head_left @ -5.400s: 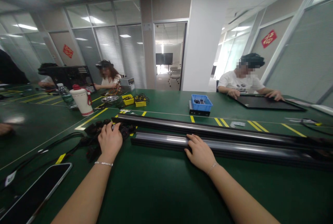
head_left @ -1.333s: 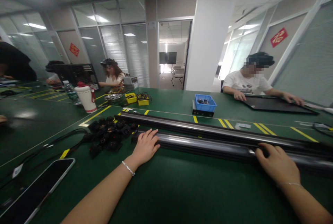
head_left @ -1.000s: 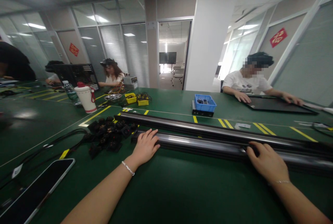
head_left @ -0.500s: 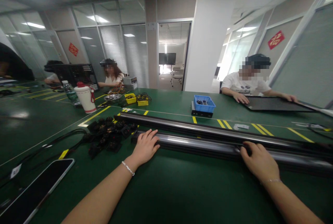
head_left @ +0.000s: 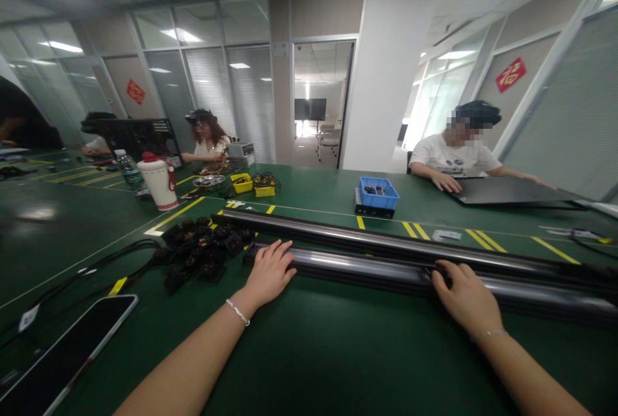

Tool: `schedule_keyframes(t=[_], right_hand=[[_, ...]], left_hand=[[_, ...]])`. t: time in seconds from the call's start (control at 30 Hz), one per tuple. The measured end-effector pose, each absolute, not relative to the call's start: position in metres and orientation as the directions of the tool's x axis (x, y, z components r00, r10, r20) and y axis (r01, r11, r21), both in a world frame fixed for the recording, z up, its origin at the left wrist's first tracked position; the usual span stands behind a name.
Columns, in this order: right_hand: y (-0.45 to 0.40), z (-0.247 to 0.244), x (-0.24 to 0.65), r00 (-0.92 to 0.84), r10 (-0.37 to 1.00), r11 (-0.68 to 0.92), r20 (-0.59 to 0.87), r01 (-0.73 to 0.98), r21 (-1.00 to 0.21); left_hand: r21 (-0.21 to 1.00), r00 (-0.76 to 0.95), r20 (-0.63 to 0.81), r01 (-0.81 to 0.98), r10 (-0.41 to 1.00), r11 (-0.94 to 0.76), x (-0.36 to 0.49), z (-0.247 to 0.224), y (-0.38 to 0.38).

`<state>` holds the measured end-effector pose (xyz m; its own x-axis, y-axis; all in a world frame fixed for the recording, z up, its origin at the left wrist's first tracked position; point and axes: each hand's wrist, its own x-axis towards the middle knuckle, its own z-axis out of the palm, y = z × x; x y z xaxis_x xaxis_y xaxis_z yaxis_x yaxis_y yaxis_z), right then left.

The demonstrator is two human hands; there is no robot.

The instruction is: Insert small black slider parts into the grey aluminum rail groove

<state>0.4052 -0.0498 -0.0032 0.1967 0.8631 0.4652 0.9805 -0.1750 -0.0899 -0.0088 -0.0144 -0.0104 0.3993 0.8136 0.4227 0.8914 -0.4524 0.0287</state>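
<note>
Two long black rails with shiny silver tops lie side by side across the green table. On the left end of the near rail (head_left: 357, 263) rests my left hand (head_left: 270, 272), open, with its fingers stretched over the top. My right hand (head_left: 466, 297) sits further right along the same rail, its fingers curled in a pinch. A small dark tip (head_left: 427, 270) shows just left of those fingers; what it belongs to is hidden by the hand. The far rail (head_left: 338, 234) lies just behind, apart from both hands.
Left of the rails lie a heap of black parts (head_left: 197, 248), cables and a phone (head_left: 72, 351). Beyond stand a white cup (head_left: 160, 184), a water bottle (head_left: 126, 168), yellow trays (head_left: 241, 183) and a blue bin (head_left: 379, 192). Across the table, a person holds a dark panel (head_left: 512, 190).
My right hand has slid a little left along the near rail, with the dark tip moving too. My left hand has stayed put. The person opposite has tilted the dark panel.
</note>
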Motion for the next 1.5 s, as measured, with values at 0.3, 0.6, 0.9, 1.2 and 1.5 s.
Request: schedule_keyframes(t=[0.3, 0.6, 0.9, 1.2, 1.5], right_hand=[[-0.049, -0.004, 0.39, 0.151, 0.861, -0.14, 0.486, 0.988, -0.059], [-0.048, -0.007, 0.379, 0.08, 0.827, -0.099, 0.557, 0.995, 0.003], [-0.048, -0.011, 0.362, -0.027, 0.803, 0.003, 0.596, 0.999, 0.041], [-0.051, -0.008, 0.358, -0.076, 0.805, 0.048, 0.589, 0.997, 0.062], [-0.05, -0.011, 0.346, -0.215, 0.728, 0.171, 0.651, 0.977, 0.131]], left_hand=[[0.013, 0.404, 0.423, 0.892, 0.811, -0.451, -0.009, -0.011, -0.015], [0.007, 0.402, 0.425, 0.895, 0.811, -0.447, -0.008, -0.011, -0.015], [0.004, 0.402, 0.423, 0.895, 0.812, -0.446, -0.008, -0.009, -0.015], [0.011, 0.4, 0.419, 0.895, 0.815, -0.445, -0.008, -0.01, -0.014], [0.011, 0.399, 0.424, 0.895, 0.813, -0.445, -0.008, -0.01, -0.015]])
